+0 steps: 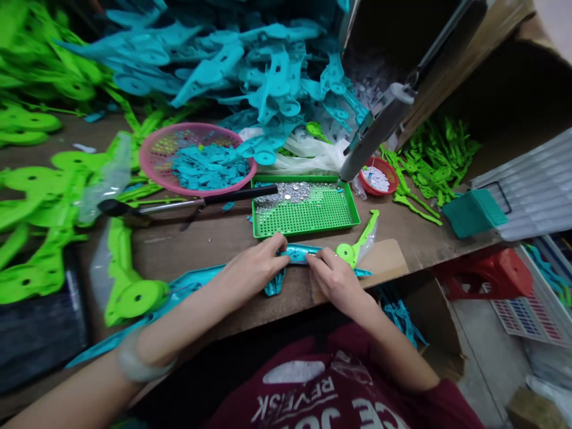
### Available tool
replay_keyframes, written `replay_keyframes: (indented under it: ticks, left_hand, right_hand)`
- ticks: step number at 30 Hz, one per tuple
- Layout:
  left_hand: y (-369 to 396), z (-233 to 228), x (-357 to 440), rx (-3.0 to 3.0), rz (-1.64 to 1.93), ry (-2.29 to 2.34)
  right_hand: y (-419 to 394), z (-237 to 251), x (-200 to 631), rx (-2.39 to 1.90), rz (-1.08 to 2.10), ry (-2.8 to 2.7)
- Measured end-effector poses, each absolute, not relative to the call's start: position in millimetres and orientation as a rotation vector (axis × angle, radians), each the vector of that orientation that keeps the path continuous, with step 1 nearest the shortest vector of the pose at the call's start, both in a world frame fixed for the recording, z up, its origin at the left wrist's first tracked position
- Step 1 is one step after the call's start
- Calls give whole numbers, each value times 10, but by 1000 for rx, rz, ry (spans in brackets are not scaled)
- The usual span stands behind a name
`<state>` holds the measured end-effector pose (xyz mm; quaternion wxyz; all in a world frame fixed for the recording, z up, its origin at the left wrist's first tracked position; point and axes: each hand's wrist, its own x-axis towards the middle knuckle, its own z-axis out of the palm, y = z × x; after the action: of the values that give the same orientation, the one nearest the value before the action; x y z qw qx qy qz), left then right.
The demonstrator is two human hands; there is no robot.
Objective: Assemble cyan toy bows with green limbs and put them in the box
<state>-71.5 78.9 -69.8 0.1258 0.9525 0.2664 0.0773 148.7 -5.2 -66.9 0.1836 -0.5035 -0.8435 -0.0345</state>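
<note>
1. Using the brown bench as work surface; taking the held turquoise part as dial centre.
2. Showing a high heap of turquoise components at 11 to 12 o'clock.
3. Showing lime-green components spread loose at 9 to 10 o'clock.
4. See, between 10 and 11 o'clock, the pink basket, loaded with small turquoise pieces.
5. See, at 12 o'clock, just beyond both hands, the green perforated tray.
6. Grasping the 9 o'clock end with the left hand, fingers and thumb closed on plastic.
7. Gripping the 3 o'clock end with the right hand; cannot tell of any smaller item under the fingertips.
8. Locate the turquoise part near the bench's front edge, between both hands.
9. Note a lime-green piece at 3 o'clock, just beside the right hand.
10. Note a red basket of white pieces between 1 and 2 o'clock.
11. Note silvery metal bits gathered mainly toward the tray's 10 o'clock corner.
</note>
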Motion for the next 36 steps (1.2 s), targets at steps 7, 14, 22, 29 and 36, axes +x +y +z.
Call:
replay_keyframes:
  ticks: [7,14,22,29,36]
  left_hand:
    - [819,-733,-706,2835,261,703]
    - [799,-694,-711,2891,293,674]
    - [800,-640,-648,2959,71,661]
    - [824,-567,-604,2856,-19,707]
    - [868,-568,-580,2838,-35,697]
  right_hand:
    - [-51,-624,1537,-1408,-250,-2403]
    - [-19,-654,1307,-1621,-144,-2345]
    - [-110,-631,1483,-1553,18,-2364]
    - [-138,-548,1555,-1469,2,-2392]
    - [-118,-597,1487,-1492,112,-2315]
